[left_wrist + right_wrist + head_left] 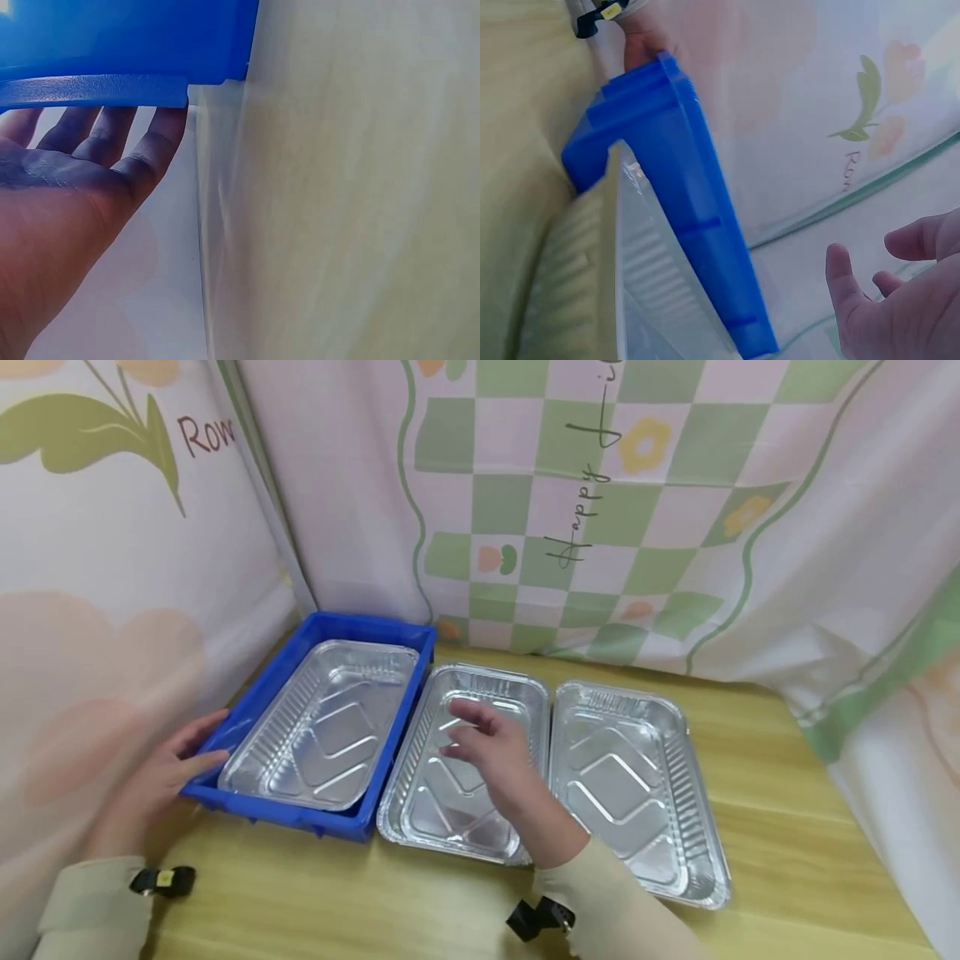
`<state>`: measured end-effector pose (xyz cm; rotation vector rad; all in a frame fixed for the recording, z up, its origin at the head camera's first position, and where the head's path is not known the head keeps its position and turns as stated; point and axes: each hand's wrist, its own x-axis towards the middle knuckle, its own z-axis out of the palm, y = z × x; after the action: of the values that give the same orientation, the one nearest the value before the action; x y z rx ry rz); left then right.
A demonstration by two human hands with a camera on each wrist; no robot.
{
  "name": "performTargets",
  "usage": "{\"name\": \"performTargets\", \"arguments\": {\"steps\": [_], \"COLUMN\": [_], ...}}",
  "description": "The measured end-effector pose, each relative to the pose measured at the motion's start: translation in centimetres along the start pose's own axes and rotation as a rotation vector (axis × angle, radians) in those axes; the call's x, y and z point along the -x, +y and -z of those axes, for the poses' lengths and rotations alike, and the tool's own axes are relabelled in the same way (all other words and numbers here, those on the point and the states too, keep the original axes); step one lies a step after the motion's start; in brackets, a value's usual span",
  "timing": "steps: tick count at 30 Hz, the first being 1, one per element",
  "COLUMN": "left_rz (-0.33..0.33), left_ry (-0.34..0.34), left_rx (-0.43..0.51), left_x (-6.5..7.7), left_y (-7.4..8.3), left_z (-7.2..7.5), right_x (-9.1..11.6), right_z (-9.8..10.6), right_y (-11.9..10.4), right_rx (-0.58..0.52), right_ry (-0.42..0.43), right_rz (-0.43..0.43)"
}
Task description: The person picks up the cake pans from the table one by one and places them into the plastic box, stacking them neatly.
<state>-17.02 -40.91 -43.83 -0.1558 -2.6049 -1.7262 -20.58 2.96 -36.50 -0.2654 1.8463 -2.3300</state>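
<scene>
A blue plastic crate (pixel 292 814) stands at the left, with a foil tray (pixel 341 735) lying inside it. My left hand (pixel 168 768) grips the crate's near-left corner, its thumb over the rim. In the left wrist view, the fingers (pixel 161 139) reach up behind the crate's lip. My right hand (pixel 498 764) hovers above a second foil tray (pixel 442 810), just right of the crate. Its fingers are loosely bent and apart, with nothing between them, as the right wrist view also shows. A third foil tray (pixel 618 785) lies further right, partly behind the right forearm.
All of this stands on a wood-grain table (pixel 360 902). A patterned curtain (pixel 570 527) hangs behind the trays, and another printed cloth (pixel 112 610) closes in the left side beside the crate. More white cloth (pixel 885 677) hangs at the right.
</scene>
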Motion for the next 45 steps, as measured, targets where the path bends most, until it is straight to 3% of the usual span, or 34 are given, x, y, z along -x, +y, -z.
{"name": "performTargets", "arguments": {"steps": [5, 10, 20, 25, 31, 39, 45], "left_rz": [0.02, 0.054, -0.006, -0.005, 0.0, -0.016, -0.042], "left_ry": [0.006, -0.001, -0.033, -0.025, -0.032, -0.012, -0.011], "left_rx": [-0.005, 0.112, 0.219, 0.272, 0.286, 0.234, 0.174], "left_x": [0.1, 0.5, 0.2, 0.3, 0.4, 0.3, 0.6], "left_y": [0.0, 0.0, 0.0, 0.2, 0.1, -0.2, -0.5], "left_z": [0.0, 0.3, -0.6, -0.5, -0.3, -0.3, -0.2], "right_x": [0.7, 1.0, 3.6, 5.0, 5.9, 7.2, 8.3], "right_z": [2.8, 5.6, 13.6, 17.3, 21.2, 25.8, 29.3], "right_y": [-1.8, -3.6, -5.4, -5.4, -5.5, -5.2, -4.2], "right_rx": [0.007, -0.003, 0.047, 0.108, 0.209, 0.351, 0.541], "right_ry": [0.019, 0.061, 0.104, 0.114, 0.185, 0.311, 0.317], "right_rz": [0.006, 0.032, 0.146, 0.118, 0.086, 0.022, -0.037]}}
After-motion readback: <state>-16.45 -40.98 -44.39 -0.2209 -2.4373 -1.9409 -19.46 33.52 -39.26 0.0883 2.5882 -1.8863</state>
